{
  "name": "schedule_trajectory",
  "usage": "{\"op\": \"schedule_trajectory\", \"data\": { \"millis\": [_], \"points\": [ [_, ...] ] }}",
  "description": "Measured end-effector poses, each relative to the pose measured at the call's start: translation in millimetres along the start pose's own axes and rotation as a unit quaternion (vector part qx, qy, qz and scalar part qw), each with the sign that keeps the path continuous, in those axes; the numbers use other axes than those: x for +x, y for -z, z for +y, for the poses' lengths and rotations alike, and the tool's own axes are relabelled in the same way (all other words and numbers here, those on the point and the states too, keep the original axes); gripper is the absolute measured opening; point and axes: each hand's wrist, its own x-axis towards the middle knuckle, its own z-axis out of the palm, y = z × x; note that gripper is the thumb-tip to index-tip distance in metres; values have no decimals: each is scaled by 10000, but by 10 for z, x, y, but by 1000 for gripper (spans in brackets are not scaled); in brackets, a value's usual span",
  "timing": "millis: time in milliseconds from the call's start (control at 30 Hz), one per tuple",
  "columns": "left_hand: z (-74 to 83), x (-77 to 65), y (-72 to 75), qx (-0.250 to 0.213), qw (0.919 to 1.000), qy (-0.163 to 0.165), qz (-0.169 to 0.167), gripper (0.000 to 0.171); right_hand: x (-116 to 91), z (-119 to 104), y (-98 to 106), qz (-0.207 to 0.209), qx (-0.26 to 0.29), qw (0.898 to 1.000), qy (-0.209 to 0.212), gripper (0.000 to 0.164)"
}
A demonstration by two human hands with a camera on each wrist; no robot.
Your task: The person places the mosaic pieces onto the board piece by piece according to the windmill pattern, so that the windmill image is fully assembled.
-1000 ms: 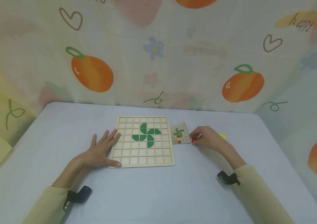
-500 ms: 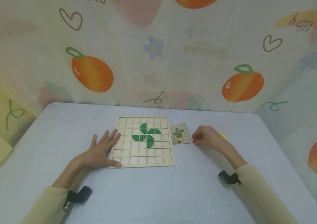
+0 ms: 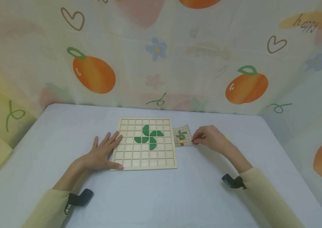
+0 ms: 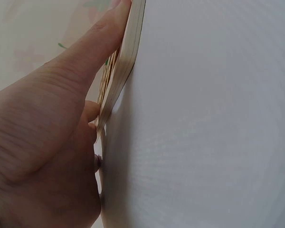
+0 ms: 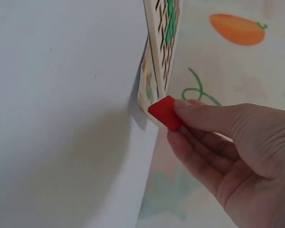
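A wooden grid board [image 3: 132,155] lies on the white table, with several green quarter-circle tiles [image 3: 152,140] set in a pinwheel near its middle. My left hand [image 3: 99,155] rests spread on the board's left edge, thumb on the near corner; the left wrist view shows the thumb [image 4: 92,45] along the board's rim. Beside the board's right side lies a pattern card [image 3: 188,139] printed with a green pinwheel and a red and yellow column. At the card's right edge my right hand [image 3: 210,139] pinches a red square tile [image 5: 165,113] between thumb and fingers, above the table.
Something yellow [image 3: 227,138] shows on the table behind my right hand, mostly hidden by it. A printed cloth [image 3: 161,79] hangs behind the table's far edge. Dark wrist mounts [image 3: 232,181] sit on both sleeves.
The right hand has drawn back slightly and then come left again with the red tile, up to the card's edge, and the tile has turned. The left hand and board stay put.
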Motion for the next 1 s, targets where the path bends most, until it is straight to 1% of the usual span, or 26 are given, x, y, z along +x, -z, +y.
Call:
{"op": "schedule_trajectory", "data": {
  "millis": [67,267,333,400,533,633,767,867,1000],
  "points": [
    [-4,7,-6,-3,10000,5,-13,122,15,-41,-24,86,24,9999,74,12],
    [-10,24,-19,37,10000,-11,-22,122,86,-138,-96,375,31,9974,609,11],
    [0,23,-15,57,10000,-15,-4,122,121,-185,-132,417,105,9972,616,10],
    [9,18,-10,66,10000,-21,18,121,160,-247,-172,389,265,9977,487,10],
    [21,4,2,43,10000,-16,11,121,242,-367,-265,221,543,9978,318,9],
    [17,-5,8,50,10000,-23,5,121,303,-442,-331,128,563,9974,422,8],
    [8,-12,13,61,10000,-34,25,121,373,-538,-416,166,576,9954,752,7],
    [6,-13,14,47,10000,-47,27,121,421,-604,-494,230,670,9933,914,8],
    [2,-11,8,37,10000,-70,31,121,484,-692,-604,266,849,9914,955,9]
  ]
}}
